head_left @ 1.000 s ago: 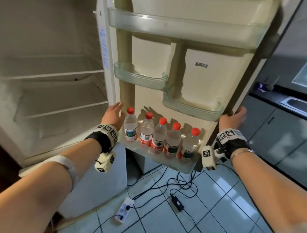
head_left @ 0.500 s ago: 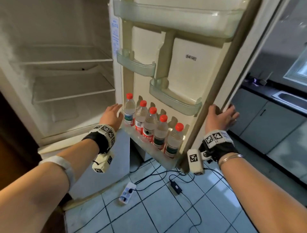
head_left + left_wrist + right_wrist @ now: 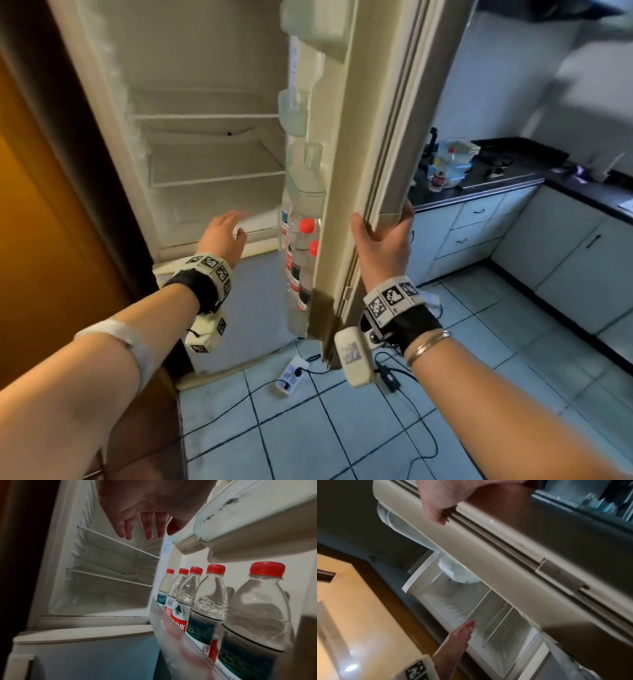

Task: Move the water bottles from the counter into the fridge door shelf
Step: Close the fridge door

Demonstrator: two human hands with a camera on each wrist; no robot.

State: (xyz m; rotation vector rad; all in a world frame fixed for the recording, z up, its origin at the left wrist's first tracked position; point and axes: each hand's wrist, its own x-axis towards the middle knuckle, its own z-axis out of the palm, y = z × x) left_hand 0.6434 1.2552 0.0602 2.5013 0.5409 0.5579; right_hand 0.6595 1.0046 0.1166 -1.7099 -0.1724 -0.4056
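Several clear water bottles (image 3: 211,601) with red caps stand in a row in the lower fridge door shelf (image 3: 173,639). In the head view the bottles (image 3: 301,260) show only partly behind the fridge door (image 3: 346,171), which is seen almost edge-on. My right hand (image 3: 382,240) grips the door's outer edge, thumb on the inner side, and the right wrist view shows the right hand (image 3: 440,505) wrapped over that edge. My left hand (image 3: 224,233) hovers flat in front of the fridge opening, left of the bottles and holding nothing; its fingers (image 3: 147,524) are straight.
Inside the fridge are white shelves (image 3: 212,178). A dark counter (image 3: 479,185) with a plastic-wrapped pack (image 3: 448,161) and a stove runs along the right, above pale cabinets. A power strip (image 3: 291,375) and cables lie on the tiled floor. A wooden door (image 3: 41,240) stands left.
The fridge door has swung left toward the cabinet, now nearly edge-on to me. My right hand went with it on the edge. My left hand drew away from the bottles.
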